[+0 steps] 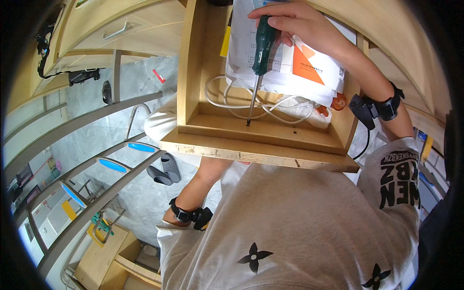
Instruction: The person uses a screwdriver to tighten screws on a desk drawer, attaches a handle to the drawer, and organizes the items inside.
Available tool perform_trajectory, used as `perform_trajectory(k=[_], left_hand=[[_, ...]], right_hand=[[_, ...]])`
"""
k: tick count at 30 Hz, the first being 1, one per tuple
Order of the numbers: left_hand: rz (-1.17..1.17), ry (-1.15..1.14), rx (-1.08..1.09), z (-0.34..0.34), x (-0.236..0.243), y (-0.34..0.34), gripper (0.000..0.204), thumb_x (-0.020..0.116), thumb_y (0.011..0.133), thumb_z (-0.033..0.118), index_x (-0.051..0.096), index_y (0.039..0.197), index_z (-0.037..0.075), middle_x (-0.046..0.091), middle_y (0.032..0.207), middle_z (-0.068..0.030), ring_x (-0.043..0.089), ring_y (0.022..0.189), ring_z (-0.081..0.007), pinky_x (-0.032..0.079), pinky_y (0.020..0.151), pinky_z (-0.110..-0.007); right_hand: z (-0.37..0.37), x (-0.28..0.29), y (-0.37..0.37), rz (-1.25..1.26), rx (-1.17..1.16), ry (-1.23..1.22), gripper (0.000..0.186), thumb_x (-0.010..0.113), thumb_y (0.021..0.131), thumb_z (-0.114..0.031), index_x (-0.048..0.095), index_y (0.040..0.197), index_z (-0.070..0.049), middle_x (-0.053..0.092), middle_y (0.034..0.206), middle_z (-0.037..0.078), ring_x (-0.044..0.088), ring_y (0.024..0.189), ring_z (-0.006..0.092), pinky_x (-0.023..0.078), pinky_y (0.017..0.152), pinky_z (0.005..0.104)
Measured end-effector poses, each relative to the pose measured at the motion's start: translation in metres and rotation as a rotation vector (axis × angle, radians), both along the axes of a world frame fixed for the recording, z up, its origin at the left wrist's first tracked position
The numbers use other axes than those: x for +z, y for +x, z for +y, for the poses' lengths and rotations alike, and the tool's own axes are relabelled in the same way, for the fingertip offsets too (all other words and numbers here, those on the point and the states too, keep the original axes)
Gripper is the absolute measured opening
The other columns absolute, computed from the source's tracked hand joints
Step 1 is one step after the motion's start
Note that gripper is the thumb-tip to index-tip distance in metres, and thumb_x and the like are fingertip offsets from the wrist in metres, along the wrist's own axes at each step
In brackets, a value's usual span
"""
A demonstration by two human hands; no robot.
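Observation:
My right hand (295, 24) grips the dark green handle of a screwdriver (262, 50) between thumb and fingers. The shaft slants down into an open wooden drawer (188, 72), its tip at a small dark screw (248, 123) on the inner side of the drawer front (261, 153). A second small dark spot (295, 130), perhaps a screw or hole, lies to the right. My left forearm (198, 181) reaches up beneath the drawer front, which hides most of that hand and its fingers.
The drawer holds papers (241, 67), an orange-and-white packet (311, 65), a looped white cable (220, 104) and an orange-red round object (339, 101). At left stand a grey metal bed-like frame (87, 108) and a cabinet drawer (121, 36). Dark slippers (166, 170) lie on the tiled floor (133, 181).

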State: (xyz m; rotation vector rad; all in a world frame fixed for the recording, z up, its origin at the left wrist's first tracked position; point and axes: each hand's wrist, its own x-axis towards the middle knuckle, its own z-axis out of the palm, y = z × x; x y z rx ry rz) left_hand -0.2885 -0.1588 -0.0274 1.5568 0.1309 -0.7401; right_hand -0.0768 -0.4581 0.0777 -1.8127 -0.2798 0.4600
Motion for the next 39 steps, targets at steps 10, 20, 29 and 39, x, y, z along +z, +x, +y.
perform_trajectory(k=[10, 20, 29, 39], left_hand=[[0.107, 0.001, 0.002, -0.003, 0.003, 0.005, 0.042, 0.068, 0.081, 0.006, 0.049, 0.119, 0.003, 0.056, 0.114, -0.0078, 0.056, 0.101, -0.0199, 0.05, 0.084, -0.034], [0.161, -0.23, 0.202, -0.022, 0.034, 0.015, 0.026, 0.065, 0.079, 0.001, 0.056, 0.103, -0.002, 0.062, 0.098, -0.0115, 0.06, 0.088, -0.0194, 0.051, 0.073, -0.031], [0.066, -0.101, 0.143, -0.015, 0.02, 0.007, 0.026, 0.064, 0.08, 0.002, 0.056, 0.104, -0.002, 0.062, 0.099, -0.0105, 0.061, 0.087, -0.0199, 0.051, 0.073, -0.031], [0.196, -0.21, 0.089, -0.013, 0.024, 0.015, 0.041, 0.067, 0.082, 0.007, 0.048, 0.117, 0.0, 0.057, 0.107, -0.0123, 0.062, 0.088, -0.0247, 0.057, 0.065, -0.039]], right_hand=[[-0.009, 0.004, 0.004, -0.139, 0.143, -0.198, 0.029, 0.045, 0.096, -0.016, 0.056, 0.116, 0.001, 0.064, 0.077, 0.009, 0.063, 0.071, 0.0133, 0.05, 0.06, 0.0256], [0.003, 0.008, -0.003, 0.006, 0.019, -0.1, 0.029, 0.05, 0.095, -0.022, 0.056, 0.108, 0.003, 0.059, 0.074, 0.005, 0.058, 0.064, 0.0137, 0.048, 0.058, 0.027], [0.015, 0.022, 0.001, -0.233, 0.107, -0.516, 0.031, 0.054, 0.091, -0.026, 0.063, 0.089, 0.004, 0.06, 0.08, 0.015, 0.059, 0.069, 0.0194, 0.046, 0.062, 0.0337], [0.021, 0.03, -0.006, 0.152, 0.001, -0.209, 0.022, 0.045, 0.093, -0.008, 0.055, 0.111, 0.003, 0.06, 0.092, 0.016, 0.063, 0.076, 0.0234, 0.051, 0.072, 0.0325]])
